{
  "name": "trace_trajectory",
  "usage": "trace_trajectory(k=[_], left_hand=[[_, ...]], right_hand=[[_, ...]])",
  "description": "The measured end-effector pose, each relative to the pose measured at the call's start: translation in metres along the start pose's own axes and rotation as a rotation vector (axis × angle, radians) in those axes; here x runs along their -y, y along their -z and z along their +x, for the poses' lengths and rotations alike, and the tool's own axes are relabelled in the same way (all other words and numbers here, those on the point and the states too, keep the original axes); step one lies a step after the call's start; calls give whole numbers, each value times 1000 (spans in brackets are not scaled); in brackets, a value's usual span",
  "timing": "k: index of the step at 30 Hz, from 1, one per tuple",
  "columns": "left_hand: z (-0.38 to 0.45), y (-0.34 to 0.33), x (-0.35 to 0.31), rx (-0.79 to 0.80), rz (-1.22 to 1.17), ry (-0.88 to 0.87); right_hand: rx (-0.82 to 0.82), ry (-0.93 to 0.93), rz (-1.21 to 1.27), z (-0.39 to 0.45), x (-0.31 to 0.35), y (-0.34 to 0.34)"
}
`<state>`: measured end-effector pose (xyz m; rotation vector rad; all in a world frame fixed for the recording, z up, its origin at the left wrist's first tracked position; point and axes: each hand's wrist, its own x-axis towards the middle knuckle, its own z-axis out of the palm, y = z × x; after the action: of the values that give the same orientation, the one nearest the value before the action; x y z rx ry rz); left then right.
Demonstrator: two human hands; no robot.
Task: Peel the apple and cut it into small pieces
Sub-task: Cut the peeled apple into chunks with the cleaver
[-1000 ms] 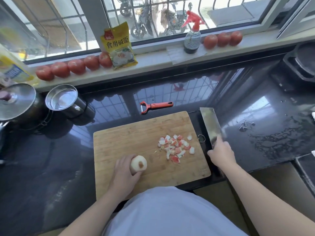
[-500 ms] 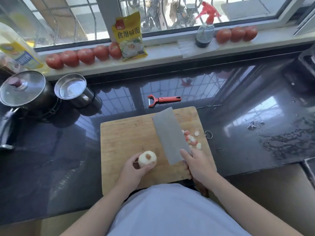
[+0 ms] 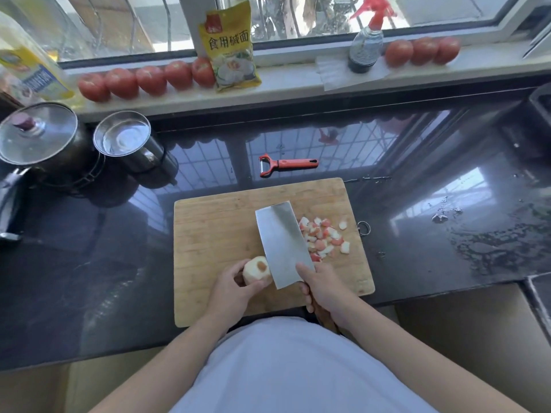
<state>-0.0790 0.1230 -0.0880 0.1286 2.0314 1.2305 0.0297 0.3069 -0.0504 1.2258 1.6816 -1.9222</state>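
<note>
A pale peeled apple (image 3: 255,268) rests on the wooden cutting board (image 3: 214,234), near its front edge. My left hand (image 3: 231,289) grips the apple from the left and front. My right hand (image 3: 325,289) holds a wide steel cleaver (image 3: 281,242) by its handle, forefinger laid along the blade. The blade's edge touches the apple's right side. A pile of red and white peel scraps (image 3: 323,237) lies on the board right of the blade, partly hidden by it.
An orange peeler (image 3: 286,164) lies on the black counter (image 3: 417,210) behind the board. A lidded pot (image 3: 38,138) and a steel cup (image 3: 125,138) stand at the left. Tomatoes (image 3: 149,80), a yellow packet (image 3: 229,46) and a spray bottle (image 3: 365,46) line the windowsill. Water is spilled at the right.
My right hand picked the cleaver up from the counter right of the board and swung it left over the peel scraps until the blade met the apple. My left hand stayed on the apple.
</note>
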Motion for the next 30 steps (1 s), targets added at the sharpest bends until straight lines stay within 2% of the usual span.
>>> trace_trajectory(k=[12,17,30], left_hand=[[-4,-1,-2,-28,120,-95],[-2,0,-2,5,176,-114],[-7,-4,-6,-45,176,-106]], right_hand=[[-9,33,-70,7,5,-3],[13,12,-63,9,5,0],[30,-42,-27,18,14,-2]])
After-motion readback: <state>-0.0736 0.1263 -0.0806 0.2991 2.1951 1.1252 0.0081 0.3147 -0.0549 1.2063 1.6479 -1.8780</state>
